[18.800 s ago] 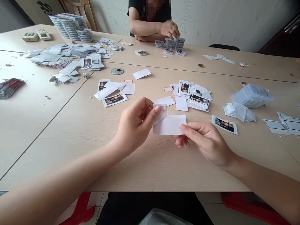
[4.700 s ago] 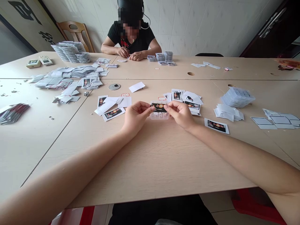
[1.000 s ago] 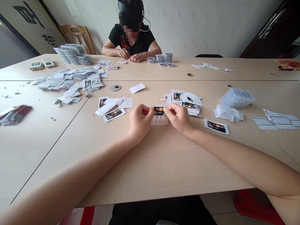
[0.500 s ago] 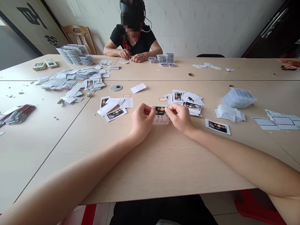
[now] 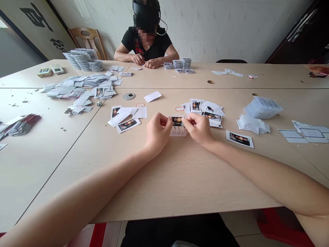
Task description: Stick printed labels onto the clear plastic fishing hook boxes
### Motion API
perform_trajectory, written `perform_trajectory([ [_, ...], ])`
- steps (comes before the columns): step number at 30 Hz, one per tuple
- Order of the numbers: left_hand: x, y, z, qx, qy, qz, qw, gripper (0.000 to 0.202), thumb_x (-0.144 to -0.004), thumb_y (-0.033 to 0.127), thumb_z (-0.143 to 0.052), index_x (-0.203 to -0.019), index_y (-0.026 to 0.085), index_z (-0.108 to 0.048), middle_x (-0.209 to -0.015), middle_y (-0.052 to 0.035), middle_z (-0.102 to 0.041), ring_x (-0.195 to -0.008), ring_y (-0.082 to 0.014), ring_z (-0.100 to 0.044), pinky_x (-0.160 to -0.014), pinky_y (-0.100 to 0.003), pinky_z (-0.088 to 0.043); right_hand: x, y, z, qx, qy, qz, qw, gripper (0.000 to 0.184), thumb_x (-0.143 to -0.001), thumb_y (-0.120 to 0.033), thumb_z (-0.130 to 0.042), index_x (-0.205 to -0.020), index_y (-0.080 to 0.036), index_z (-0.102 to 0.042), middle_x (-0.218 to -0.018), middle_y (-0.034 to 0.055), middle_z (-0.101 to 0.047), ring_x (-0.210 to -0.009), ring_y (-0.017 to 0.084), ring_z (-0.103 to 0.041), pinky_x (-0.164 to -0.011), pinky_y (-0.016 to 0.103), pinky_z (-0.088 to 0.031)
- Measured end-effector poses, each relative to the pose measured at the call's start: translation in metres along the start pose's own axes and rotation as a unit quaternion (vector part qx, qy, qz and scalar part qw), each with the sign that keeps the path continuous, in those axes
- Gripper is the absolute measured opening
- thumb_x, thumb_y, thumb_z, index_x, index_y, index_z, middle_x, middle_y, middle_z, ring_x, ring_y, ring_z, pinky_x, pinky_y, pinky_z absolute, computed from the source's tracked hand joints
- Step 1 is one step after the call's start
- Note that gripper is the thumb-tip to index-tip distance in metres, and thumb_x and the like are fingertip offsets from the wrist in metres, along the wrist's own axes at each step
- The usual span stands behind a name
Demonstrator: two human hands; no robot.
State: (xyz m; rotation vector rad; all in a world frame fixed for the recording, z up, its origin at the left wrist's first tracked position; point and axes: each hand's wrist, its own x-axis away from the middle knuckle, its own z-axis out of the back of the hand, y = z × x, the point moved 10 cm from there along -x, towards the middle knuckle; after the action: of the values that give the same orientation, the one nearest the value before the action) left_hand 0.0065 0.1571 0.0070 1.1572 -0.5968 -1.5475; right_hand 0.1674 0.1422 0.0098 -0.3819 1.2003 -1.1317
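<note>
My left hand [image 5: 158,132] is closed, thumb and fingertips pinching the left edge of a black printed label [image 5: 177,120]. The right edge of the same label is between the thumb and fingers of my right hand [image 5: 199,126]. The label lies over the upper part of a small clear plastic box [image 5: 178,131], whose lower part shows small compartments with hook-like pieces in them. Both hands rest low over the table around the box. Loose printed cards [image 5: 128,125] lie left of my left hand, and a pile of cards [image 5: 212,115] lies just beyond my right hand.
Stacked clear boxes [image 5: 263,107], white slips [image 5: 253,124] and a single printed card [image 5: 240,138] are to the right. Heaped packets [image 5: 82,82] lie at the left. A round metal lid [image 5: 128,96] sits mid-table. Across the table, a person [image 5: 146,41] works with both hands.
Very little differs. My left hand has edged slightly to the right at the label's edge, and the whole view has shifted a touch.
</note>
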Motion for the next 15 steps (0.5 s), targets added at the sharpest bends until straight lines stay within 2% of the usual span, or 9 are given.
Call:
perform_trajectory([
  [6, -0.0014, -0.0042, 0.0007, 0.012, 0.004, 0.009, 1.000, 0.020, -0.079, 0.025, -0.057, -0.064, 0.018, -0.045, -0.061, 0.0017, -0.053, -0.058, -0.0098, -0.047, -0.057, -0.024, -0.038, -0.0006, -0.0043, 0.0011, -0.026, 0.003, 0.038, 0.999, 0.048, -0.083, -0.028, -0.055, -0.050, -0.019, -0.021, -0.048, -0.0055, -0.023, -0.048, 0.008, -0.023, -0.048, 0.026, -0.020],
  [11, -0.0038, -0.0043, -0.0021, 0.023, -0.025, 0.002, 0.999, 0.021, -0.080, 0.029, -0.058, -0.066, 0.018, -0.046, -0.063, 0.0017, -0.054, -0.059, -0.0100, -0.049, -0.057, -0.024, -0.038, -0.0012, -0.0085, 0.0013, -0.099, -0.016, 0.064, 0.993, 0.048, -0.085, -0.028, -0.055, -0.051, -0.019, -0.022, -0.053, -0.0045, -0.025, -0.051, 0.009, -0.026, -0.051, 0.026, -0.025],
  [15, -0.0096, -0.0091, -0.0025, 0.011, -0.047, 0.005, 0.999, 0.024, -0.078, 0.035, -0.062, -0.068, 0.018, -0.048, -0.070, -0.0006, -0.056, -0.064, -0.0119, -0.053, -0.058, -0.025, -0.040, -0.0021, -0.0095, 0.0026, -0.117, -0.020, 0.064, 0.991, 0.048, -0.085, -0.028, -0.056, -0.051, -0.019, -0.023, -0.054, -0.0038, -0.028, -0.053, 0.009, -0.028, -0.053, 0.027, -0.026],
])
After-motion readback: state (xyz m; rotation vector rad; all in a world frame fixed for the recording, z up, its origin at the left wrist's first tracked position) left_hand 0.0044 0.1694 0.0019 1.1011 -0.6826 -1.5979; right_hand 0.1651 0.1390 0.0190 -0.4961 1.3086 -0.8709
